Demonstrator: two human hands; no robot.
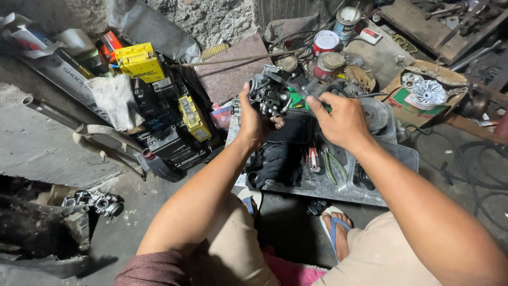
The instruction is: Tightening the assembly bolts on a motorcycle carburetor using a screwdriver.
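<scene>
**Grey metal carburettor held over a tray of tools**

Grey cast metal fills the person's left hand [255, 123]: a carburettor [269, 92], gripped from below with the fingers wrapped round its body, raised above the near end of a shallow metal tray [323, 186] on the concrete floor; the right hand [341, 119] is closed round the green handle of a screwdriver [298, 98], whose dark shaft points left into the carburettor's side.

The tray holds a black pouch or cloth bundle directly under the hands; beside it lie red-handled pliers [314, 158] and green-handled pliers [333, 165], close together; a round grey disc [374, 114] rests at the tray's far right, just behind the right wrist.

Beyond the tray stand several tins: a red-and-white can [325, 41] with its lid on, a taller tin [347, 21] behind it, and a lidded tin [329, 64] lower down; what is inside them cannot be told. To the right, an open cardboard box [423, 100] holds a silvery finned fan wheel [428, 90] on green packaging.

To the left, a pile of black batteries [164, 127] lies against the wall with a yellow box [140, 61] on top and a smaller yellow box [193, 117] lower; a grey rag [114, 100] is draped just beside them; a metal pipe [50, 112] runs along the ledge. The person's foot in a blue-strapped sandal [336, 230] rests on the floor just in front of the tray.
</scene>
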